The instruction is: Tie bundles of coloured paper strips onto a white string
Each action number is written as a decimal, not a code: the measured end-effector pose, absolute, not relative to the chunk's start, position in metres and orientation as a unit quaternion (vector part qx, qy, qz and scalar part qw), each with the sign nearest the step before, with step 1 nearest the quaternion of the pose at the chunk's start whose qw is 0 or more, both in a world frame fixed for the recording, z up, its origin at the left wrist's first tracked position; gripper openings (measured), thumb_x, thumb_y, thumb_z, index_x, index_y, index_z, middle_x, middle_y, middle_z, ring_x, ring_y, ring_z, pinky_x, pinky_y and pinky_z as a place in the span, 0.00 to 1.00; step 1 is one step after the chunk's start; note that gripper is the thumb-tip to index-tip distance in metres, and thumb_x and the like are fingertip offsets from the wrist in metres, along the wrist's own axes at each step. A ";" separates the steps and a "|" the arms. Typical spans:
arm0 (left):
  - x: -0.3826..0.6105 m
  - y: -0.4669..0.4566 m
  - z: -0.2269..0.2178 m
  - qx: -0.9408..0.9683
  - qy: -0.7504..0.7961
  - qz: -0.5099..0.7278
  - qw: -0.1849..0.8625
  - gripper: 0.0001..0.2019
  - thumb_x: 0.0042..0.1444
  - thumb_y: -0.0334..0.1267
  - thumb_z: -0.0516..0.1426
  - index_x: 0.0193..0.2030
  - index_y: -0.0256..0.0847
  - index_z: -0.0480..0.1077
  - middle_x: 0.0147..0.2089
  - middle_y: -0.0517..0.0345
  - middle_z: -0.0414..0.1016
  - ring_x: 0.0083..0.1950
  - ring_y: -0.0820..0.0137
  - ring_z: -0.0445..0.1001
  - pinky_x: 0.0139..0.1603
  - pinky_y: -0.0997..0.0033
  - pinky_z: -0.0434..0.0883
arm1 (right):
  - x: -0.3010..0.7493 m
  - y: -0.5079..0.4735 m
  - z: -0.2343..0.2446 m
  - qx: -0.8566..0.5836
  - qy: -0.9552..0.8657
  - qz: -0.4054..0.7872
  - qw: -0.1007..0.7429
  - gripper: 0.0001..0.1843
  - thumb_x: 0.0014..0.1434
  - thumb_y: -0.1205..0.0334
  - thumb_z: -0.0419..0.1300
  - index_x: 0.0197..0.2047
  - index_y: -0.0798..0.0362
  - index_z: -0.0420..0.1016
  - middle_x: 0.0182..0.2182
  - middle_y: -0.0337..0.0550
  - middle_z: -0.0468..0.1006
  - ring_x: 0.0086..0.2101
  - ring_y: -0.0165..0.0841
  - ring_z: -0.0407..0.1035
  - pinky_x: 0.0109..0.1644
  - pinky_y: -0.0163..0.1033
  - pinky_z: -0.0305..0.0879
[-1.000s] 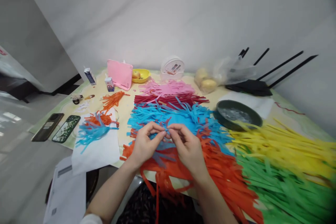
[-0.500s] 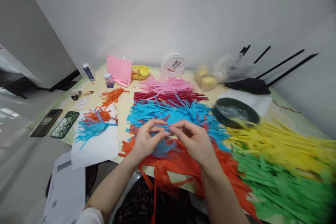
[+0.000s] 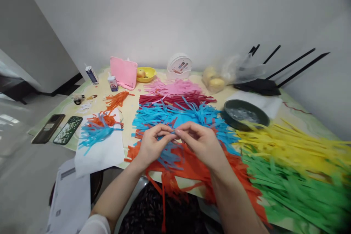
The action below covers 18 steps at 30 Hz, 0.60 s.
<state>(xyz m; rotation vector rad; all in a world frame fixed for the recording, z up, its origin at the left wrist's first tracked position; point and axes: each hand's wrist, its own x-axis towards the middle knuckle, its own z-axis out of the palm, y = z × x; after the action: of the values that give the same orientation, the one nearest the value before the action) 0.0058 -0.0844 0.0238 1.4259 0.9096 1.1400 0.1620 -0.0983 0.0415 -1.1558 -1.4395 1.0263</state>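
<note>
At frame centre, left hand (image 3: 154,147) and right hand (image 3: 204,144) pinch a blue tassel (image 3: 170,158). More of it now shows; twisting seems underway.

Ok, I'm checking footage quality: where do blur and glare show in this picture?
Head view: blue strips below the left hand and right hand look soft; green strips blur toward the right edge; head view, far left: bright glare on the floor.

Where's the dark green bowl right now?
In the head view, the dark green bowl is right of centre, between the blue strips on its left and the yellow strips at its near right.
</note>
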 end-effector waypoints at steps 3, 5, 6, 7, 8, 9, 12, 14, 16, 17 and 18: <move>0.005 -0.084 0.024 0.589 0.375 0.472 0.539 0.09 0.55 0.41 0.62 0.35 0.37 0.72 0.29 0.55 0.81 0.32 0.67 0.81 0.37 0.71 0.75 | 0.162 -0.098 0.041 -0.463 -0.567 0.446 0.514 0.14 0.56 0.51 0.64 0.29 0.53 0.74 0.23 0.39 0.76 0.23 0.31 0.71 0.29 0.35 0.69; 0.005 -0.083 0.024 0.575 0.378 0.476 0.547 0.10 0.53 0.43 0.63 0.34 0.37 0.71 0.31 0.55 0.81 0.33 0.66 0.81 0.37 0.70 0.76 | 0.161 -0.098 0.041 -0.479 -0.552 0.411 0.545 0.14 0.56 0.51 0.63 0.29 0.53 0.73 0.22 0.38 0.75 0.22 0.29 0.69 0.26 0.34 0.67; 0.005 -0.081 0.024 0.567 0.381 0.479 0.551 0.11 0.52 0.44 0.64 0.34 0.38 0.71 0.31 0.54 0.81 0.33 0.66 0.81 0.38 0.69 0.76 | 0.160 -0.098 0.042 -0.489 -0.545 0.385 0.561 0.13 0.57 0.52 0.63 0.29 0.53 0.72 0.23 0.38 0.74 0.22 0.29 0.67 0.25 0.33 0.65; 0.005 -0.080 0.024 0.559 0.384 0.481 0.555 0.12 0.52 0.45 0.64 0.34 0.38 0.71 0.31 0.54 0.81 0.34 0.65 0.81 0.38 0.68 0.76 | 0.160 -0.098 0.041 -0.498 -0.541 0.361 0.573 0.12 0.57 0.52 0.63 0.30 0.52 0.72 0.23 0.38 0.74 0.22 0.28 0.66 0.25 0.33 0.63; 0.005 -0.079 0.023 0.552 0.386 0.481 0.561 0.13 0.51 0.46 0.64 0.33 0.38 0.71 0.31 0.54 0.81 0.33 0.65 0.81 0.38 0.68 0.76 | 0.159 -0.097 0.041 -0.504 -0.540 0.341 0.582 0.12 0.57 0.53 0.63 0.30 0.52 0.72 0.23 0.37 0.73 0.22 0.28 0.65 0.25 0.33 0.62; 0.005 -0.078 0.023 0.544 0.388 0.480 0.569 0.14 0.50 0.47 0.65 0.33 0.38 0.72 0.30 0.55 0.81 0.33 0.66 0.80 0.37 0.68 0.76 | 0.158 -0.097 0.041 -0.507 -0.540 0.325 0.588 0.11 0.57 0.53 0.62 0.30 0.52 0.72 0.23 0.37 0.73 0.22 0.28 0.64 0.25 0.32 0.61; 0.003 -0.075 0.021 0.519 0.388 0.475 0.595 0.16 0.49 0.48 0.65 0.35 0.37 0.72 0.28 0.56 0.79 0.29 0.68 0.78 0.34 0.69 0.75 | 0.154 -0.095 0.038 -0.510 -0.539 0.288 0.606 0.11 0.59 0.54 0.60 0.31 0.52 0.71 0.23 0.36 0.70 0.22 0.28 0.63 0.25 0.33 0.60; -0.001 -0.073 0.019 0.522 0.386 0.475 0.594 0.17 0.50 0.48 0.65 0.40 0.37 0.74 0.29 0.57 0.79 0.29 0.68 0.78 0.35 0.69 0.74 | 0.152 -0.095 0.037 -0.517 -0.546 0.256 0.607 0.10 0.60 0.55 0.59 0.30 0.51 0.70 0.23 0.36 0.69 0.22 0.28 0.63 0.25 0.33 0.61; -0.006 -0.073 0.016 0.547 0.389 0.474 0.570 0.17 0.51 0.46 0.65 0.44 0.39 0.75 0.30 0.57 0.79 0.32 0.68 0.78 0.38 0.69 0.74 | 0.149 -0.093 0.037 -0.524 -0.569 0.230 0.591 0.09 0.60 0.56 0.59 0.30 0.51 0.70 0.23 0.36 0.70 0.22 0.28 0.64 0.25 0.33 0.61; -0.009 -0.073 0.014 0.561 0.395 0.472 0.554 0.16 0.51 0.46 0.65 0.43 0.39 0.76 0.30 0.57 0.79 0.33 0.68 0.78 0.40 0.69 0.74 | 0.147 -0.093 0.037 -0.521 -0.585 0.224 0.580 0.09 0.60 0.57 0.59 0.30 0.51 0.70 0.23 0.37 0.71 0.22 0.28 0.64 0.26 0.33 0.61; -0.013 -0.073 0.012 0.570 0.403 0.470 0.540 0.14 0.51 0.45 0.65 0.41 0.39 0.77 0.30 0.57 0.79 0.33 0.68 0.78 0.41 0.69 0.73 | 0.145 -0.092 0.037 -0.513 -0.601 0.224 0.570 0.09 0.60 0.57 0.59 0.30 0.51 0.70 0.22 0.36 0.71 0.22 0.28 0.64 0.25 0.33 0.61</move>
<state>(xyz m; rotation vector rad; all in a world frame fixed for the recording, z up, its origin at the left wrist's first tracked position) -0.0126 -0.0729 0.0118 1.3557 0.9579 1.1164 0.1445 -0.0917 0.0372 -1.2049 -1.4099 0.5254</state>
